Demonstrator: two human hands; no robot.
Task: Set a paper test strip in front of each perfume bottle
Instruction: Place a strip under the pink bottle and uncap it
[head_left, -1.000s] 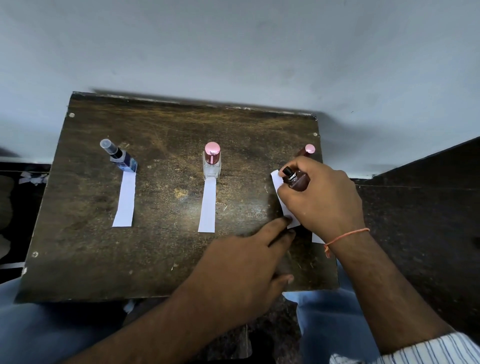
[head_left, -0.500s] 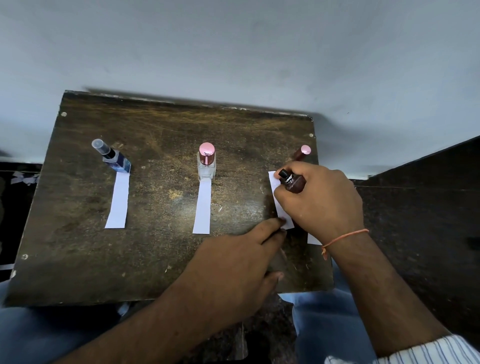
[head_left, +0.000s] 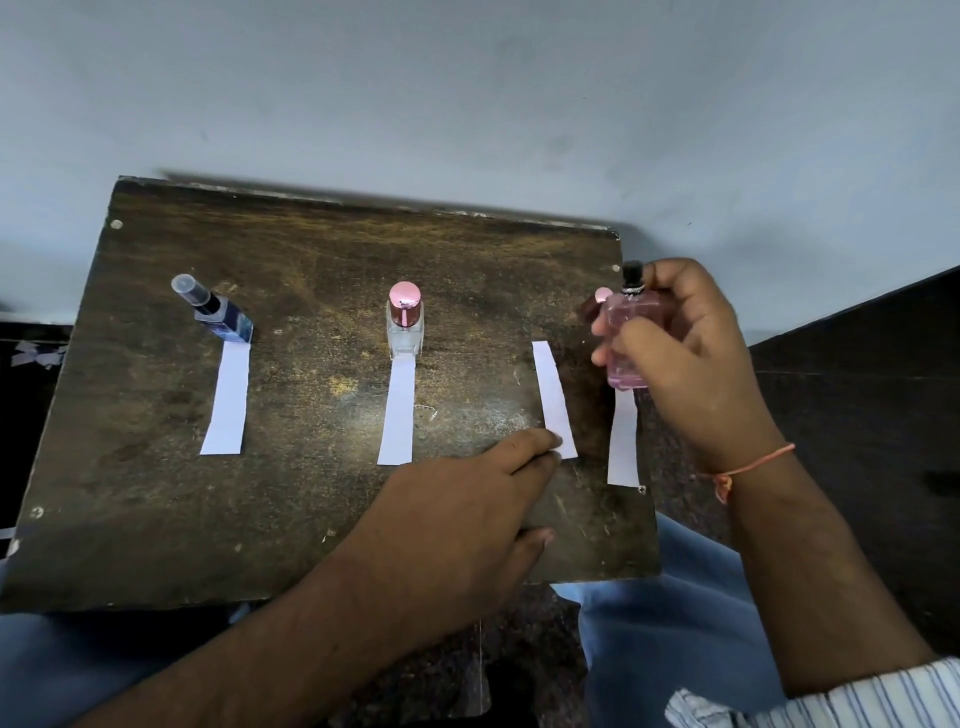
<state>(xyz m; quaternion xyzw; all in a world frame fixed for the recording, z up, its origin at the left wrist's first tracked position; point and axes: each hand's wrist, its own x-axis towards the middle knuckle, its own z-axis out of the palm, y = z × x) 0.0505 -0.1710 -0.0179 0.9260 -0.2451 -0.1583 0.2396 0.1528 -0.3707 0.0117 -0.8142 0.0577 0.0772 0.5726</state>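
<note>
A blue bottle (head_left: 218, 317) and a clear bottle with a pink cap (head_left: 404, 325) stand on the dark wooden table (head_left: 311, 260), each with a white paper strip in front, the left strip (head_left: 224, 400) and the middle strip (head_left: 397, 410). My right hand (head_left: 691, 364) holds a pink bottle with a black cap (head_left: 626, 343) upright above the table's right side. Behind it, a dark bottle with a pink cap (head_left: 597, 301) is partly hidden. My left hand (head_left: 467, 525) holds down the near end of a third strip (head_left: 551, 395) with its fingertips. A fourth strip (head_left: 623, 441) lies by the right edge.
A pale wall rises just behind the table. A dark counter (head_left: 857, 374) lies to the right. My blue-clad legs (head_left: 675, 623) show below the table's near edge. The fourth strip's end reaches the table's right edge.
My right hand has raised the pink bottle up and to the right, off the third strip, turning it upright. The third and fourth strips now show. My left fingertips stay on the strip's end.
</note>
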